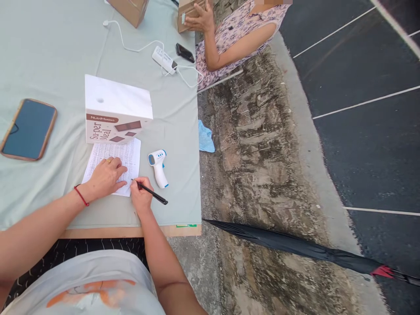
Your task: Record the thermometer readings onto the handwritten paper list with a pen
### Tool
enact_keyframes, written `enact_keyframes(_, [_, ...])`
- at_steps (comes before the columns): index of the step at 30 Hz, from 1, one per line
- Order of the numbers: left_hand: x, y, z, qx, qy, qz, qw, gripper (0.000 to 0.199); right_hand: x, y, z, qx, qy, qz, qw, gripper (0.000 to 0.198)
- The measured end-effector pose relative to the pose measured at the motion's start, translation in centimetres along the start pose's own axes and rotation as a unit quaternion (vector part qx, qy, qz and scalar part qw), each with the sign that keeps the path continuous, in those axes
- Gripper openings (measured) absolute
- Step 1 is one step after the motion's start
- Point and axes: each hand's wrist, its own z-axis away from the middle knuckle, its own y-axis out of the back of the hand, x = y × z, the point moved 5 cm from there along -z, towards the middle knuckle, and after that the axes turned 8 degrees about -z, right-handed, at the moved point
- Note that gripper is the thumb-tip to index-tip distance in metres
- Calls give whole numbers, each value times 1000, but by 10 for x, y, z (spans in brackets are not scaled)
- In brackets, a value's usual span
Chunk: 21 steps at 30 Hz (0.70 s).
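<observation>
A sheet of paper (131,159) covered in small writing lies on the cloth-covered table before me, its far end against a white NutriMotion box (118,98). My left hand (106,175) rests on the sheet with fingers stretched out, a ring on one finger and a red string at the wrist. Between the fingers of my right hand (141,194) is a black pen (152,193), its tip over the paper's right edge. Just right of the sheet lies a white and blue infrared thermometer (159,168).
A phone (29,129) lies at left. Farther back are a white power bank (164,60) with a cable, a black object (185,52) and a cardboard box (131,9). Across the table, another person's hand (201,17) touches a carton (187,13). A folded black umbrella (295,249) extends right.
</observation>
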Motion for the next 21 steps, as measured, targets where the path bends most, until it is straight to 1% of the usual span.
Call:
enact_keyframes(5, [-1, 0, 0, -11, 2, 0, 1000, 30, 0, 0, 1, -2, 7, 8, 1000, 17])
enact_keyframes(8, [-3, -2, 1, 7, -4, 12, 1000, 29, 0, 7, 0, 35, 16, -2, 999, 20])
enact_keyframes(10, [-6, 0, 2, 48, -2, 44, 998, 24, 0, 13, -1, 59, 36, -6, 998, 23])
enact_keyframes(12, [-13, 10, 4, 131, 16, 91, 987, 15, 1, 18, -4, 73, 59, 7, 996, 26])
enact_keyframes(13, [-19, 17, 6, 189, 30, 113, 975, 11, 3, 21, -5, 78, 69, 22, 994, 26])
enact_keyframes(15, [-35, 32, 12, 322, 63, 140, 934, 9, 6, 26, -9, 83, 88, 61, 991, 27])
enact_keyframes(17, [-56, 42, 20, 443, 97, 150, 879, 18, 5, 29, -13, 78, 111, 112, 984, 29])
enact_keyframes(18, [-67, 44, 23, 487, 118, 156, 851, 24, 4, 30, -15, 73, 124, 140, 980, 29])
enact_keyframes(19, [-79, 43, 24, 515, 142, 168, 828, 29, 1, 30, -18, 67, 137, 170, 974, 29])
enact_keyframes(20, [-90, 41, 24, 530, 166, 188, 810, 37, -3, 29, -22, 60, 147, 199, 967, 28])
enact_keyframes(21, [-102, 36, 23, 528, 192, 218, 798, 48, -7, 27, -26, 51, 154, 227, 960, 27])
